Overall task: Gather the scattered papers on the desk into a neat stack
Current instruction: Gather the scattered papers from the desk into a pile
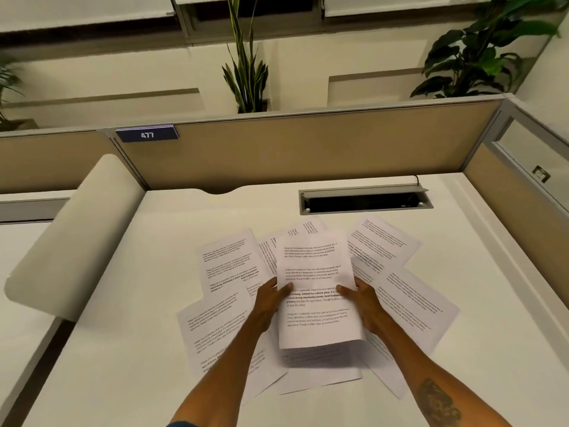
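Your left hand (271,300) and right hand (363,300) clasp the two long edges of a bundle of white printed sheets (314,291), raised above the white worktop (123,349). Loose printed pages (406,300) lie scattered beneath and around it. Farther back sits a grey cable slot (365,200).

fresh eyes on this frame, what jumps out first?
Dead centre, the left hand and right hand grip a sheaf of printed pages by its sides, lifted over loose sheets fanned across the white desk. Behind it, an open cable tray cuts a dark slot in the desk, and a blue 477 tag sits on the partition.
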Demonstrator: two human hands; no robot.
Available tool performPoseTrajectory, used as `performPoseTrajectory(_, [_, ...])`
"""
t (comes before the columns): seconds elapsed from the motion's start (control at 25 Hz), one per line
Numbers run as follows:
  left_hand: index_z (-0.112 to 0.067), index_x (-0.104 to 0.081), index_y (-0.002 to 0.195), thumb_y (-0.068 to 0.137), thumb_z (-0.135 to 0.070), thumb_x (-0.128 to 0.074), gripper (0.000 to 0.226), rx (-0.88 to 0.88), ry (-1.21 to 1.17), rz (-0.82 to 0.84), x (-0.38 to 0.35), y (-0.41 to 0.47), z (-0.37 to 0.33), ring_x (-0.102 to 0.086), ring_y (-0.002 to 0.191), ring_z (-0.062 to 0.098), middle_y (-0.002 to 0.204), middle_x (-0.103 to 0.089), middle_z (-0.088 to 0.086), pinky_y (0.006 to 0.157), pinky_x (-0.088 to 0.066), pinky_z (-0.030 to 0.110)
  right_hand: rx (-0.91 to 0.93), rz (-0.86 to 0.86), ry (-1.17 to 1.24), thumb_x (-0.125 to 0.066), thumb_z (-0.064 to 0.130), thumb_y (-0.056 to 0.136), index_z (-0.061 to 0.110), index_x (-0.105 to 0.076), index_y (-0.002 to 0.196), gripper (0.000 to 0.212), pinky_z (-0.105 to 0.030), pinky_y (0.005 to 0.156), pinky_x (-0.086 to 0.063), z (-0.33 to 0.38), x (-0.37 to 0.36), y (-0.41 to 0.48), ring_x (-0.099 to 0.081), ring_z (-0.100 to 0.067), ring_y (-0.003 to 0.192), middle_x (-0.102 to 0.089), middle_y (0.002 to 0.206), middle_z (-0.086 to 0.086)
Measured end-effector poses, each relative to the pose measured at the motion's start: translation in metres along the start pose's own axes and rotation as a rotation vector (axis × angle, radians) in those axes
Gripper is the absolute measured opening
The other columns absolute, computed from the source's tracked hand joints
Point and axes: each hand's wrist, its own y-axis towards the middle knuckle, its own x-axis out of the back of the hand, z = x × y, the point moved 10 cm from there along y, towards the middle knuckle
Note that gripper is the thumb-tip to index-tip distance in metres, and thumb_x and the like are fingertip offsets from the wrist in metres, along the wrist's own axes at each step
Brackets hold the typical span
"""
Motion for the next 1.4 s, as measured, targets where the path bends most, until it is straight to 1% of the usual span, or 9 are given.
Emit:
performPoseTrajectory(0.12, [-0.002,-0.064,0.126,0.104,-0.019,-0.054,0.03,0.031,0.009,-0.208,0.022,-0.006,0.012,-0.069,0.111,0.037,0.124,-0.071,0.018,0.089,-0.058,0.04,-0.002,0.006,-0.02,-0.069,-0.001,0.087,0.005,-0.06,0.132,0.046,-0.044,0.076,-0.063,0.0,0.004,0.001,-0.072,-0.039,0.1,-0.071,0.121,-0.021])
performPoseTrajectory(0.28, [-0.003,-0.056,0.139,0.1,-0.009,-0.059,0.04,-0.052,0.412,-0.61,0.081,-0.028,0.008,-0.051,0.135,0.038,0.142,-0.059,0.017,0.115,-0.042,0.05,-0.015,0.034,-0.062,-0.07,0.003,0.088,0.007,-0.059,0.132,0.046,-0.041,0.071,-0.063,-0.007,0.008,0.003,-0.074,-0.035,0.095,-0.071,0.121,-0.02])
performPoseTrajectory(0.52, [-0.002,-0.037,0.148,0.095,-0.016,-0.062,0.06,0.342,0.52,-0.97,0.176,-0.077,0.054,-0.031,0.144,0.041,0.156,-0.034,0.019,0.118,-0.029,0.055,-0.059,0.074,-0.048,-0.069,0.002,0.088,0.008,-0.059,0.133,0.046,-0.051,0.079,-0.062,-0.018,-0.001,0.011,-0.071,-0.041,0.103,-0.07,0.123,-0.021])
performPoseTrajectory(0.64, [0.0,-0.033,0.145,0.092,-0.033,-0.067,0.071,0.481,0.476,-0.989,0.189,-0.092,0.073,-0.033,0.14,0.04,0.151,-0.033,0.02,0.116,-0.03,0.054,-0.067,0.087,-0.059,-0.068,0.005,0.09,0.006,-0.058,0.134,0.045,-0.053,0.085,-0.06,-0.019,-0.013,0.016,-0.069,-0.043,0.107,-0.069,0.124,-0.022])
performPoseTrajectory(0.84, [0.001,-0.04,0.139,0.082,-0.036,-0.079,0.078,0.482,0.428,-0.978,0.191,-0.098,0.074,-0.039,0.135,0.04,0.143,-0.041,0.02,0.113,-0.034,0.054,-0.056,0.1,-0.078,-0.065,0.009,0.094,0.007,-0.057,0.134,0.041,-0.044,0.074,-0.064,-0.013,-0.034,0.025,-0.072,-0.036,0.096,-0.069,0.123,-0.021])
performPoseTrajectory(1.04, [-0.005,-0.036,0.14,0.073,-0.03,-0.089,0.089,0.553,0.534,-0.856,0.188,-0.099,0.076,-0.042,0.133,0.041,0.148,-0.034,0.017,0.111,-0.037,0.051,-0.081,0.12,-0.137,-0.066,0.005,0.092,0.005,-0.058,0.134,0.043,-0.058,0.092,-0.055,-0.014,-0.051,0.032,-0.069,-0.043,0.104,-0.069,0.123,-0.023])
performPoseTrajectory(1.16, [-0.007,-0.038,0.139,0.075,-0.029,-0.088,0.084,0.559,0.554,-0.837,0.192,-0.103,0.075,-0.047,0.132,0.039,0.142,-0.047,0.018,0.111,-0.036,0.05,-0.069,0.13,-0.156,-0.066,0.002,0.091,0.006,-0.057,0.134,0.044,-0.061,0.095,-0.053,-0.011,-0.061,0.032,-0.066,-0.047,0.11,-0.068,0.125,-0.022])
performPoseTrajectory(1.28, [-0.009,-0.046,0.137,0.08,-0.023,-0.083,0.069,0.454,0.516,-0.839,0.2,-0.105,0.074,-0.052,0.129,0.037,0.131,-0.064,0.017,0.108,-0.038,0.045,-0.06,0.142,-0.159,-0.066,-0.001,0.089,0.006,-0.056,0.136,0.049,-0.063,0.098,-0.05,-0.008,-0.068,0.032,-0.064,-0.047,0.113,-0.067,0.127,-0.021])
performPoseTrajectory(1.4, [-0.008,-0.064,0.12,0.085,-0.016,-0.078,0.038,0.185,0.316,-0.761,0.202,-0.102,0.063,-0.069,0.108,0.037,0.113,-0.074,0.016,0.094,-0.055,0.044,-0.075,0.163,-0.152,-0.068,0.002,0.088,0.006,-0.058,0.133,0.046,-0.062,0.095,-0.053,-0.007,-0.074,0.03,-0.066,-0.047,0.111,-0.069,0.124,-0.022])
